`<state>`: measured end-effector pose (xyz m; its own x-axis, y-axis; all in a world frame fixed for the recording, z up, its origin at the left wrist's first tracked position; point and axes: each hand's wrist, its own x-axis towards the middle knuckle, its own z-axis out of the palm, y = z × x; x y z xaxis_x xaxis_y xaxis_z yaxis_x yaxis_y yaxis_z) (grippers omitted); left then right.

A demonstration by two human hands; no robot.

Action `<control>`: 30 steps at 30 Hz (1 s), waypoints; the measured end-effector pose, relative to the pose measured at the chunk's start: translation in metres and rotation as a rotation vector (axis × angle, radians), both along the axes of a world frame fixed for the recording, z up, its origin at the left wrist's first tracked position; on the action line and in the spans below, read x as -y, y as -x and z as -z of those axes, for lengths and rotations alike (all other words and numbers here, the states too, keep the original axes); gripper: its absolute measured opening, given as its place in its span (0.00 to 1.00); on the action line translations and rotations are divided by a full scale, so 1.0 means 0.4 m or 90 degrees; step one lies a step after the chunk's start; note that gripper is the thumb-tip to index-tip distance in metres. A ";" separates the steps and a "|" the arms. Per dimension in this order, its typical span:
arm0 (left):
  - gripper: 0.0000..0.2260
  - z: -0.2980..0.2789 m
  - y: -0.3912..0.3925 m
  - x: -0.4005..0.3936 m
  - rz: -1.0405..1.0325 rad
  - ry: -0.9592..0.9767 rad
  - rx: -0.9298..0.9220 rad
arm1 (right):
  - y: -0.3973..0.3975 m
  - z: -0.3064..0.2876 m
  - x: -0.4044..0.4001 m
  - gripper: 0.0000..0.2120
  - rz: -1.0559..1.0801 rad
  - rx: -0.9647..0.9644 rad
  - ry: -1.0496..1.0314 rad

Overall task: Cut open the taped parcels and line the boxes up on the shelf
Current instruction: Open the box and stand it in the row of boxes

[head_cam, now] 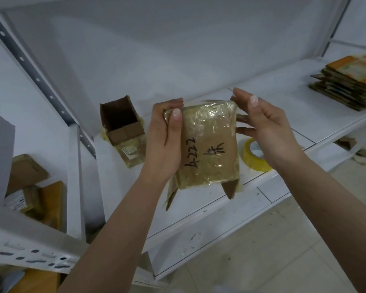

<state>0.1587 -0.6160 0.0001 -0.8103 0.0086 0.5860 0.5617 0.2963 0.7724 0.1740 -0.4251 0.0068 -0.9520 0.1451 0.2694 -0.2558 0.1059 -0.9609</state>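
Left hand (163,136) grips parcel (207,144) (white shelf (283,111) below).

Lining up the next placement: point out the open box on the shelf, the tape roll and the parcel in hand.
open box (123,132): head view, front rim.
tape roll (254,156): head view, yellow outer band.
parcel (207,144): head view, taped face with writing.

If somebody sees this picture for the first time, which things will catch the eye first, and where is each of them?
In the centre, a tape-wrapped parcel with black handwriting is held up over the white shelf, the left hand gripping one side and the right hand at the other. Behind it to the left, an opened cardboard box stands on the shelf. A yellow tape roll lies below the right hand, and flattened cartons are stacked far right.
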 end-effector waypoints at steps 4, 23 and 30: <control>0.15 0.004 -0.016 -0.016 0.028 -0.040 0.016 | 0.009 0.004 0.037 0.21 0.008 -0.058 -0.069; 0.13 0.011 -0.018 -0.017 0.035 0.012 0.003 | -0.004 0.014 0.008 0.16 -0.027 -0.157 -0.183; 0.11 0.013 -0.020 -0.018 0.079 0.058 -0.007 | -0.011 0.019 0.016 0.11 -0.028 -0.273 -0.167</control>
<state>0.1668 -0.6089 -0.0050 -0.7933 0.1615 0.5871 0.6066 0.2925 0.7392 0.1786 -0.4315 -0.0009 -0.7509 -0.0173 0.6602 -0.6317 0.3105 -0.7104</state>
